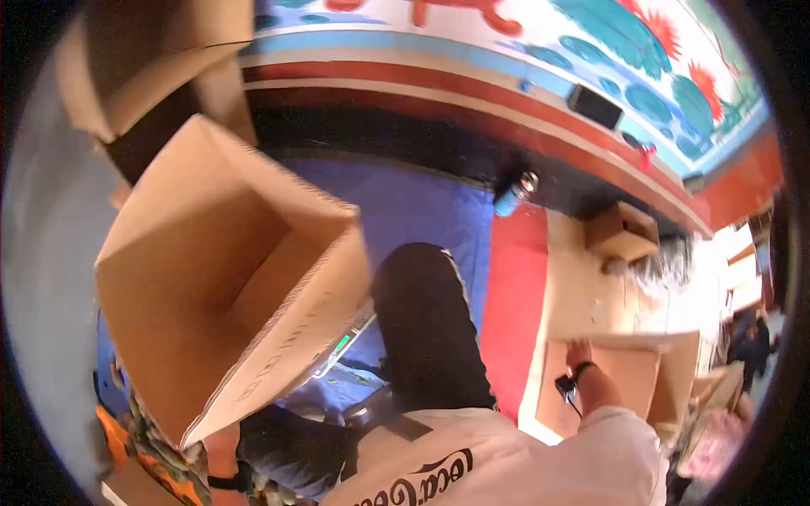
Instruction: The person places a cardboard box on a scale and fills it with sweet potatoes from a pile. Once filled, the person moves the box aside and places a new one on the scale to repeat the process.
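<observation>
A large cardboard box is tilted in front of me on the left, its open top facing my way and a row of printed symbols along one side. My left hand, with a black band on the wrist, is closed at the box's lower corner; the box hides most of its fingers. On the right, my right hand reaches to the far edge of a second cardboard box and grips it there, fingers small in view. A black band and a dark square device are at the right wrist.
More cardboard stands at upper left. A small box and clear plastic lie at right. A blue bottle is by the painted wall. Blue and red mats cover the floor. Another person is at far right.
</observation>
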`<state>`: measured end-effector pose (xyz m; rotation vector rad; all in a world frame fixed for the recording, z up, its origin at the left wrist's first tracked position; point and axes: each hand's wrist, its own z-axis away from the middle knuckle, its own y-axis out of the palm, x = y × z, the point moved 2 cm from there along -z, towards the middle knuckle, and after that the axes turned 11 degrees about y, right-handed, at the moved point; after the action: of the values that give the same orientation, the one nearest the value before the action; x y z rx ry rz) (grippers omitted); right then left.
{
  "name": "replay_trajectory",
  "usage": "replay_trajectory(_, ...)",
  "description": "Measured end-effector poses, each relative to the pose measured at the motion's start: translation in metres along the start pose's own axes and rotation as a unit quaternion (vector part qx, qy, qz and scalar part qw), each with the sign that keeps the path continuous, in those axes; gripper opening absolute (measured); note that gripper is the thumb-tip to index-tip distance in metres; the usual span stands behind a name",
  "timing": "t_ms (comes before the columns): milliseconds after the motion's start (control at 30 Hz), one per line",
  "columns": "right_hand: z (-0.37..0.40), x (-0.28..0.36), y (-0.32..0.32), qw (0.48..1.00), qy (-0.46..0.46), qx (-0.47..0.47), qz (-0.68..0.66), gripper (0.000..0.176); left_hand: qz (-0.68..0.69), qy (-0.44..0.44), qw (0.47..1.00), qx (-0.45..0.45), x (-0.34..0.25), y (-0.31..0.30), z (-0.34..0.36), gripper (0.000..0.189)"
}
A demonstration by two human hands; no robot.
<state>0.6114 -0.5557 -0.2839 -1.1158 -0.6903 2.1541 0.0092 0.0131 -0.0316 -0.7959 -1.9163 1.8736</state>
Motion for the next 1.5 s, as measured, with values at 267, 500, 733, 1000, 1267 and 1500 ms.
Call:
replay_trajectory(267, -0.019, 0.029, -0.101, 0.995, -0.078, 0.024, -0.056, 0.038, -0.042, -0.017, 0.998, 0.050, -0.008, 0.007, -0.009, 0.040)
replay_trajectory(500, 0.026, 0.172, -0.345, 0.833, -0.281, -0.340, -0.333, 0.023, -0.076, 0.056, 0.986, -0.139, -0.032, -0.018, -0.028, 0.025)
replay_trajectory(733, 0.142, 0.258, -0.475, 0.669, -0.456, -0.353, -0.469, 0.019, -0.034, 0.041, 0.986, -0.155, -0.032, -0.025, -0.028, 0.020)
replay_trajectory(1000, 0.169, 0.306, -0.469, 0.761, -0.435, -0.386, -0.288, 0.018, -0.013, 0.043, 0.970, -0.241, -0.026, -0.020, -0.016, 0.038)
replay_trajectory(1267, 0.167, 0.307, -0.473, 0.712, -0.474, -0.412, -0.315, 0.018, 0.019, 0.007, 0.959, -0.284, -0.028, -0.023, -0.007, 0.043)
replay_trajectory(1500, 0.151, 0.307, -0.470, 0.718, -0.467, -0.414, -0.307, 0.024, 0.042, -0.116, 0.932, -0.342, 0.000, -0.022, 0.040, 0.039)
